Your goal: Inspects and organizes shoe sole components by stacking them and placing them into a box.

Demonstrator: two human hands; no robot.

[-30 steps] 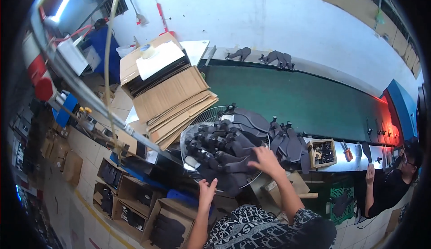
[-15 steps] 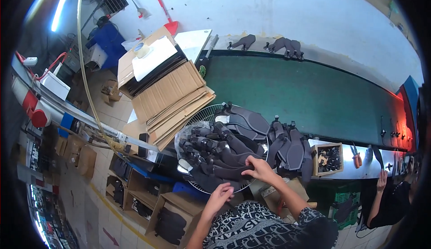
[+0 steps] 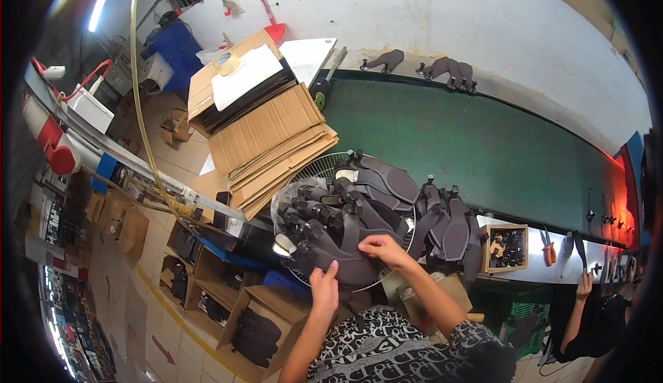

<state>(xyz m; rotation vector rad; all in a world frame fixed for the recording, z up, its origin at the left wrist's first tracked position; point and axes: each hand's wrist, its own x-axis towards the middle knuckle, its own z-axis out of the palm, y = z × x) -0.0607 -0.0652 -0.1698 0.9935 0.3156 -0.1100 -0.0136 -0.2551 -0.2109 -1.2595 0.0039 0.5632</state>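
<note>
A heap of dark grey padded straps with black plastic buckles fills a round wire basket (image 3: pixel 319 169) in front of me. One curved, padded strap (image 3: pixel 349 267) lies uppermost on the near side, between my two hands. My right hand (image 3: pixel 384 250) pinches its upper edge between thumb and fingertips. At the strap's lower left edge, my left hand (image 3: pixel 324 290) is closed on it with the thumb raised in front; part of its fingers are hidden. A pale, rounded end (image 3: pixel 284 245) of one piece shows at the basket's left.
Flattened cardboard (image 3: pixel 266 145) is stacked left of the basket, by a green belt surface (image 3: pixel 442 141). More straps (image 3: pixel 452 231) lie to the right, beside a wooden box (image 3: pixel 507 248) of small black parts and pliers (image 3: pixel 549 248). A co-worker's hand (image 3: pixel 585 288) is at far right.
My left hand has moved up and left and taken hold of the strap's edge. The right hand has shifted left, still pinching. The strap now lies turned more broadly toward me.
</note>
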